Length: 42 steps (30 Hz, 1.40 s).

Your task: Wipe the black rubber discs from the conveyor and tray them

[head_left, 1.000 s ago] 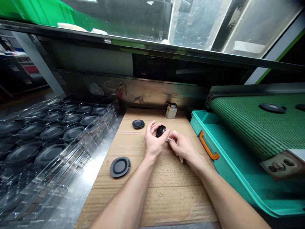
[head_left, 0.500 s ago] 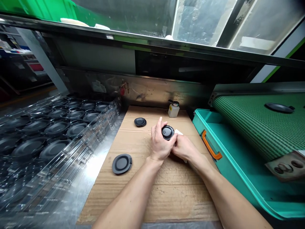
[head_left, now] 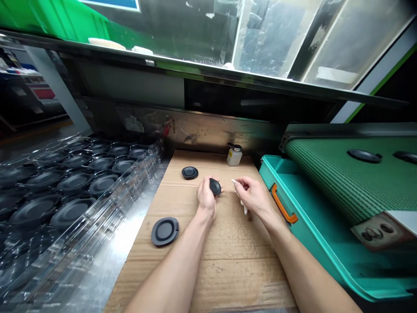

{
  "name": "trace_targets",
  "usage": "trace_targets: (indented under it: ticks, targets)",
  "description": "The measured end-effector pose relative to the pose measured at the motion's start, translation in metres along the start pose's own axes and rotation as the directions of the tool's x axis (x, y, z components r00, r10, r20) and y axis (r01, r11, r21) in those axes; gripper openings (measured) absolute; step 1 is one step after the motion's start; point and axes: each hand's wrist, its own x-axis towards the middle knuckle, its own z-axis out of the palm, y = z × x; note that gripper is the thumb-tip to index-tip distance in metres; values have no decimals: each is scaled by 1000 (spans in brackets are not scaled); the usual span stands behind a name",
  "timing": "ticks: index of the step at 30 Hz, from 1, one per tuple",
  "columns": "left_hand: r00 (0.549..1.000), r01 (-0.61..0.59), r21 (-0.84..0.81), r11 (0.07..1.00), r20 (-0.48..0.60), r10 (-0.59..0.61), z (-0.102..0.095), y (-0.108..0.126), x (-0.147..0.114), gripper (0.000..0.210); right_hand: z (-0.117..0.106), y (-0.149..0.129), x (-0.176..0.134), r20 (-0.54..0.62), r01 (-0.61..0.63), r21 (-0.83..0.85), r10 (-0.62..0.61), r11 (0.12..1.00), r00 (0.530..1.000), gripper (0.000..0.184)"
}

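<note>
Over the middle of the cardboard sheet (head_left: 224, 278), my left hand (head_left: 206, 196) is closed around a small round black plastic part (head_left: 215, 187), tilted with one face toward the right. My right hand (head_left: 254, 195), a short way to the right and apart from the part, pinches a white cloth (head_left: 245, 208); a tip of it sticks out past the fingers. A larger round black part (head_left: 164, 231) lies flat at the left edge of the cardboard. Farther back lies a smaller round black part (head_left: 190, 172). Behind my right hand stands a translucent bottle (head_left: 234, 156) with a dark cap.
Clear plastic trays (head_left: 107, 217) full of round black parts stand on the left. At right is a teal bin (head_left: 321, 256) with an orange handle (head_left: 284, 204). A green conveyor belt (head_left: 329, 174) above it carries black parts. A metal shelf edge (head_left: 195, 69) crosses overhead.
My hands have separated: the right with the cloth moved off the part, while the left turned the part and shifted slightly left. Another black part has come into view on the belt.
</note>
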Motion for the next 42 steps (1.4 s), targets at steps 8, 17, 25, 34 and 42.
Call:
trace_targets:
  ticks: [8, 17, 25, 34, 42]
  targets:
    - [989, 139, -152, 979, -25, -145, -4, 5, 5, 42, -26, 6, 119, -222, -83, -310, 13, 947, 975, 28]
    - [990, 114, -170, 979, -64, -126, -5, -1, 9, 52, -16, 22, 171, -23, -89, -432, 88, 897, 996, 31]
    - [994, 88, -154, 984, -56, -98, -8, -9, 11, 60, -20, 21, 185, 61, -52, -458, 89, 888, 994, 27]
    - [988, 136, -198, 971, -40, -146, -9, -6, 12, 56, -32, -4, 164, -51, -112, -283, 102, 953, 993, 28]
    - [926, 375, -422, 825, 219, -309, -9, 1, 7, 31, 10, -45, 22, 110, -39, 224, 14, 974, 994, 31]
